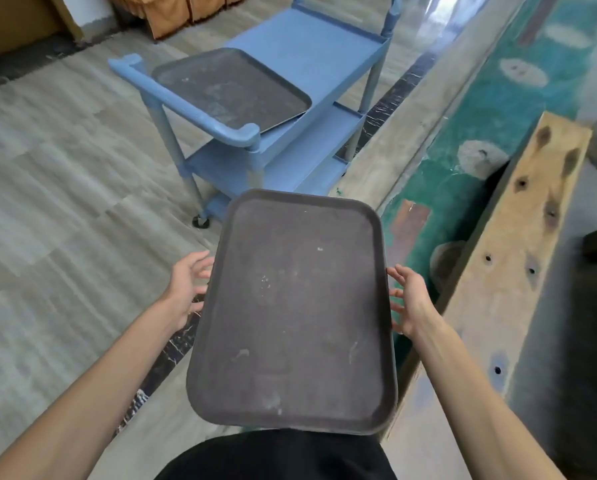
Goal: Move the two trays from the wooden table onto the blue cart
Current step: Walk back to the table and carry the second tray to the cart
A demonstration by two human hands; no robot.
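Observation:
A dark brown tray (297, 313) is held level in front of my body, above the floor. My left hand (186, 289) grips its left long edge and my right hand (408, 303) grips its right long edge, fingers under the rim. Ahead stands the blue cart (325, 46) with three shelves. A second dark tray (231, 86) lies on the cart's top shelf, at the end near the front handle bar (182, 98), slightly tilted over the shelf rim.
A wooden plank edge (519, 244) runs along my right side, with a green patterned surface (480, 109) beside it. The cart stands on a pale wood-look floor (65, 202) with a dark strip. Orange cloth hangs at the far wall.

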